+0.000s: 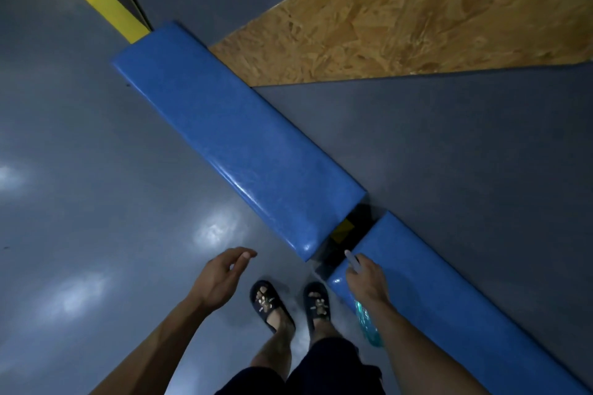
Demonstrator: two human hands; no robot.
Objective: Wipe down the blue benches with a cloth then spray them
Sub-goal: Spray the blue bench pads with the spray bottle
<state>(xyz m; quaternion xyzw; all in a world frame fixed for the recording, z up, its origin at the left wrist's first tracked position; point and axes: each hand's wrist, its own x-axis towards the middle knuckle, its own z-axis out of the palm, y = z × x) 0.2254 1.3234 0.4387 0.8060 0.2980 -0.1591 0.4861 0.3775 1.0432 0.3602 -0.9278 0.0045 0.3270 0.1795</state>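
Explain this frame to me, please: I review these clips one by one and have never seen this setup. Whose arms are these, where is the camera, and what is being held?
There is no machine here: the single picture comes from a wide-angle camera on a person's head, looking down, so you see that person's own arms and sandalled feet. The left hand hangs loosely curled and holds nothing. The right hand grips a spray bottle: its teal body shows below the wrist and a pale nozzle tip pokes out beyond the fingers. Two padded blue benches run end to end: the far bench and the near bench, with a dark gap between them. They stand on a shiny grey floor. No cloth is visible.
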